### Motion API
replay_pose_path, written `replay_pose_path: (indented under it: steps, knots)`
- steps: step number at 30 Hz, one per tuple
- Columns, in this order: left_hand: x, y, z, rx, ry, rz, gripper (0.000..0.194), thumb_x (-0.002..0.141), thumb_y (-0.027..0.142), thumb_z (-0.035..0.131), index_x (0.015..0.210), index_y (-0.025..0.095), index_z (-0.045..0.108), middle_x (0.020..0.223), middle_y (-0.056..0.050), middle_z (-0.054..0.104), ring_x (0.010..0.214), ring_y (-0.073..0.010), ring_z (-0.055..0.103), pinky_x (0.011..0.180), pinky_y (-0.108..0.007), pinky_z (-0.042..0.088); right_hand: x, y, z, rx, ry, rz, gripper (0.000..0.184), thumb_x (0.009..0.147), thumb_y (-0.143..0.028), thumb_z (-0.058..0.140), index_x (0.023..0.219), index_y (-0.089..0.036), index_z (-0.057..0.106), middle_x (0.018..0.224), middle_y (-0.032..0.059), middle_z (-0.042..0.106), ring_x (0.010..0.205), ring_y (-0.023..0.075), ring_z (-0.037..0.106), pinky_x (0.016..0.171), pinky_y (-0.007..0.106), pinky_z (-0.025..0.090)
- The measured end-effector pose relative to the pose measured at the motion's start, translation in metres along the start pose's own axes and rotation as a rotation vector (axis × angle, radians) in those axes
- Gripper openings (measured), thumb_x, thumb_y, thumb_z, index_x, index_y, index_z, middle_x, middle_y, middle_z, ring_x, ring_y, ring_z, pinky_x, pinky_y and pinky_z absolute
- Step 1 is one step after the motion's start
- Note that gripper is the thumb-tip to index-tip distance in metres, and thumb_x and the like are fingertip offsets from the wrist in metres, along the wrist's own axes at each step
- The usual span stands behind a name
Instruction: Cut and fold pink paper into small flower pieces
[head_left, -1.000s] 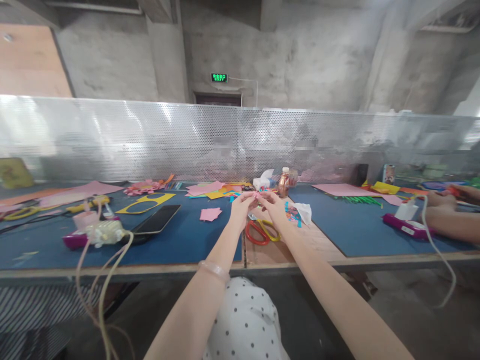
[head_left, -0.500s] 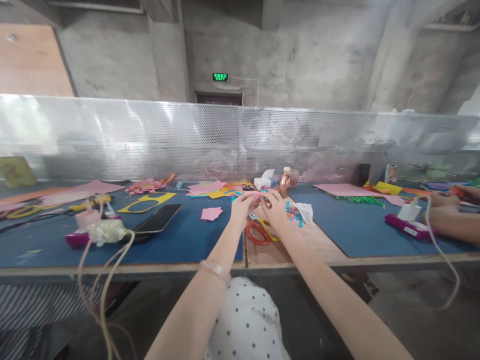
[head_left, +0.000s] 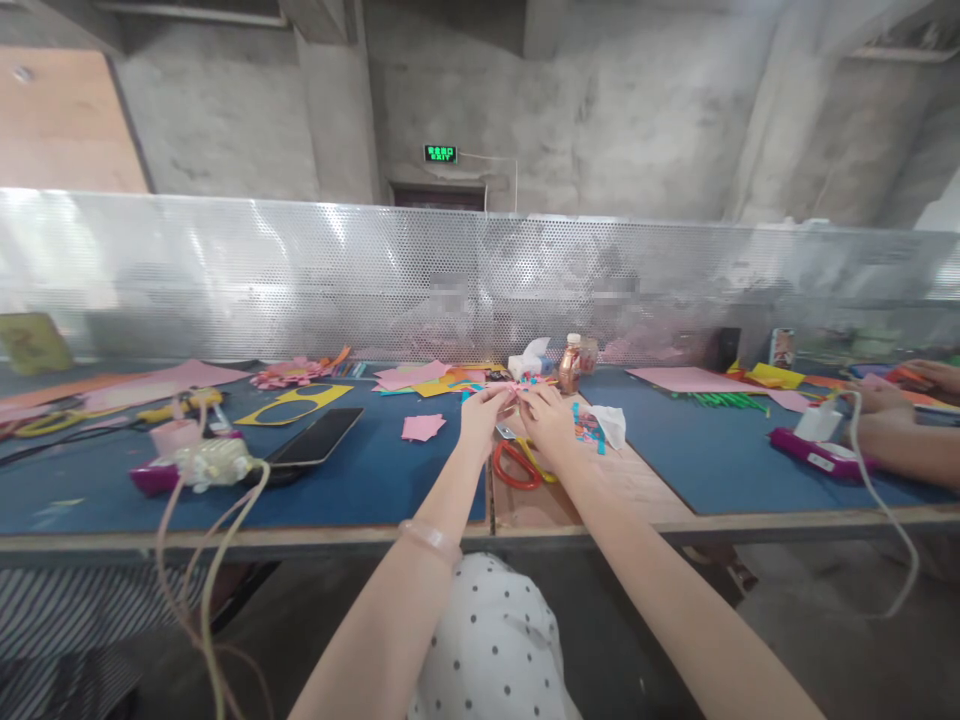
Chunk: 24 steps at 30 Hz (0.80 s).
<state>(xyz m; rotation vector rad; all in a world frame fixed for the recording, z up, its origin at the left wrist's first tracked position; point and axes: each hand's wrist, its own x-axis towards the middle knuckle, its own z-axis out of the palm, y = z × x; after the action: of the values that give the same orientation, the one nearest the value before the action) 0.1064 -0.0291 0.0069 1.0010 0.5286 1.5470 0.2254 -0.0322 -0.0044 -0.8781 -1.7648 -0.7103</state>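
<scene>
My left hand (head_left: pixel 484 413) and my right hand (head_left: pixel 545 414) meet above the middle of the table, fingertips closed together on a small piece of pink paper (head_left: pixel 514 387). Most of that paper is hidden by my fingers, so its shape is unclear. Below my hands lie scissors with red handles (head_left: pixel 516 467), next to a yellow-handled tool (head_left: pixel 541 463). Left of my left hand rests a small stack of pink paper pieces (head_left: pixel 423 428). Past my right hand are blue and pink paper scraps (head_left: pixel 589 428) and a crumpled white tissue (head_left: pixel 610 425).
A dark phone (head_left: pixel 319 438) and a purple power strip with cables (head_left: pixel 156 478) are at left, near a yellow cut-out sheet (head_left: pixel 295 405). A bottle (head_left: pixel 571 364) stands behind my hands. At right, a co-worker's hands (head_left: pixel 889 405) hold colored paper near another power strip (head_left: pixel 817 456).
My fingers have shifted slightly on the pink paper, the right hand's fingers now drawn closer together. At right, the co-worker's hands have moved a little.
</scene>
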Motion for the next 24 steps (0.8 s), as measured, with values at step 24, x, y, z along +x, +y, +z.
replay_pose_path:
  steps: [24]
  knots:
    - [-0.0004,0.0012,0.0015,-0.045,0.027,0.001,0.023,0.049,0.021,0.072,0.069,0.011,0.065,0.066,-0.004,0.064,0.064,-0.0119,0.059,0.075,-0.031,0.046,0.0008,-0.0017,-0.0059,-0.065,-0.162,-0.028,0.023,0.08,-0.014,0.041,0.092,-0.019,0.06,0.092,0.0071,0.057,0.092,0.0209,0.045,0.083,0.034,0.041]
